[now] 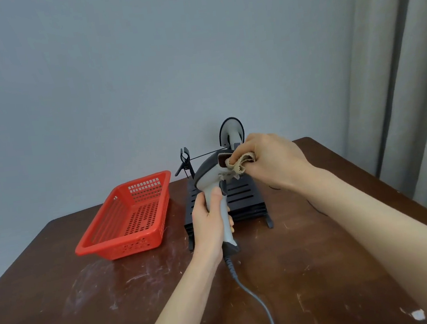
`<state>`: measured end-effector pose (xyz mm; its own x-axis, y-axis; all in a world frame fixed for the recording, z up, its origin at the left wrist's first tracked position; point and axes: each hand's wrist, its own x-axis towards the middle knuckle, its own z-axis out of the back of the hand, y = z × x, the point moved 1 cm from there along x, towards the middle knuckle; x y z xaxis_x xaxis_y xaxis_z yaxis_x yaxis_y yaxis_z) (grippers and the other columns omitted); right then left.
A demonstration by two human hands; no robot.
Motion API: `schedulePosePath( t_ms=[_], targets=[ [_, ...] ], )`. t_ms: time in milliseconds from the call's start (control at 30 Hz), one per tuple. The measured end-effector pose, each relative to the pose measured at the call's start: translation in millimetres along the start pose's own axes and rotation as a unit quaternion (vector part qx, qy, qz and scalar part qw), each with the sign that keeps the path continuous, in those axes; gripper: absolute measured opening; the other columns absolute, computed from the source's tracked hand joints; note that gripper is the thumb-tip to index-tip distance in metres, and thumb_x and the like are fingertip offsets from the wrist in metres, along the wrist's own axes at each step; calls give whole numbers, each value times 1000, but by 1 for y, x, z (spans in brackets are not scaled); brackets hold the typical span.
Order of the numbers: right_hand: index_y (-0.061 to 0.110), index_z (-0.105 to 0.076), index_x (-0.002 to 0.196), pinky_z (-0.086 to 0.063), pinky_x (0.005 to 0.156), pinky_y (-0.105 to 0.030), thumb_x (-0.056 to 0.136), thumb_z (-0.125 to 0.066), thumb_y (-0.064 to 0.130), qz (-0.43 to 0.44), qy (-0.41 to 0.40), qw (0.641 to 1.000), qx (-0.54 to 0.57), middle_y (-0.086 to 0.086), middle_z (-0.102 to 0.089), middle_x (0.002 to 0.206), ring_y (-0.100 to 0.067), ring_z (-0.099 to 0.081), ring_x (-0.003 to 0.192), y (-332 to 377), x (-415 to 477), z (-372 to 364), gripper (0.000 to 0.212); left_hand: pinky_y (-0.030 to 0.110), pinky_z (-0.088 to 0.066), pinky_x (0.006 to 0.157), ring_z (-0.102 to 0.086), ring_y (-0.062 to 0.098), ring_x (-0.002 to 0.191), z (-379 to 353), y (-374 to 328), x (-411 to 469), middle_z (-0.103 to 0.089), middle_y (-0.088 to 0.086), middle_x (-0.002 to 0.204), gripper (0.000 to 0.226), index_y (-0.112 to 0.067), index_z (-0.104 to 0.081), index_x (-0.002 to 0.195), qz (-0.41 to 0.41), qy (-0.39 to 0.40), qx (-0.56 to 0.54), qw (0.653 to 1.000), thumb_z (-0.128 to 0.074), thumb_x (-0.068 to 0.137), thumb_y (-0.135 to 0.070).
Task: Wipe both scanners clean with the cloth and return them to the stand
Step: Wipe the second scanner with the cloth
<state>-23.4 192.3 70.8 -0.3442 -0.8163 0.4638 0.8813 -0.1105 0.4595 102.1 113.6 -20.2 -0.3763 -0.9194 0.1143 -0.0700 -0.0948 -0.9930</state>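
Over the table (63,299), above the black stand (240,196) at its far edge, our left hand (210,223) curls its fingers round the grey scanner (208,173) by the handle. Our right hand (273,163) pinches the cloth (239,163) against the window. We should rub lightly and hold the scanner steady.

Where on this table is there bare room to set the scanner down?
Bare table in front of the red basket, left of the gray cable. Another patch lies right of the black stand, though a thin black wire crosses it. Basket and stand crowd the back.
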Motion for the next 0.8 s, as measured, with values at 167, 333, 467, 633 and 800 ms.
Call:
schedulePosePath(
  t_ms=[167, 333, 467, 633, 800],
  targets=[
    [28, -70, 101, -40, 64, -29, 86, -51, 23, -63, -33, 989, -130, -1, -63, 100, -28, -58, 83, -11, -6, 7, 25, 26, -41, 40, -47, 15, 46, 5, -5, -2, -52, 5, 65, 23, -13, -53, 91, -12, -8, -21, 1000, -48, 97, -34],
    [34, -69, 110, -48, 76, -38, 82, -56, 15, 60, -70, 992, 83, 5, -62, 100, -21, -59, 93, 15, -17, -6, 36, 27, -40, 40, -47, 16, 47, 1, -5, -4, -50, 6, 65, 23, -12, -52, 94, -14, -5, -26, 1000, -45, 99, -33],
    [42, -60, 121, -41, 68, -32, 90, -51, 21, 43, -25, 998, -40, 7, -56, 111, -22, -56, 98, 11, -16, -13, 38, 27, -41, 40, -48, 14, 46, 2, -1, -6, -52, 3, 59, 48, -1, -44, 129, 17, -23, -53, 998, -47, 98, -37],
    [43, -62, 116, -47, 73, -36, 89, -52, 20, 46, -24, 998, 22, 7, -56, 107, -22, -56, 97, 16, -18, -12, 37, 27, -41, 42, -48, 16, 48, 2, 1, -7, -49, 4, 61, 39, -6, -48, 120, 6, -18, -46, 999, -47, 98, -38],
    [48, -56, 122, -39, 69, -30, 92, -46, 24, 6, 8, 998, -55, 9, -50, 102, -23, -56, 100, 7, -12, -11, 40, 26, -41, 41, -50, 13, 46, 6, 6, -5, -54, -2, 54, 58, 0, -37, 136, 26, -33, -46, 998, -49, 96, -39]
  ],
)
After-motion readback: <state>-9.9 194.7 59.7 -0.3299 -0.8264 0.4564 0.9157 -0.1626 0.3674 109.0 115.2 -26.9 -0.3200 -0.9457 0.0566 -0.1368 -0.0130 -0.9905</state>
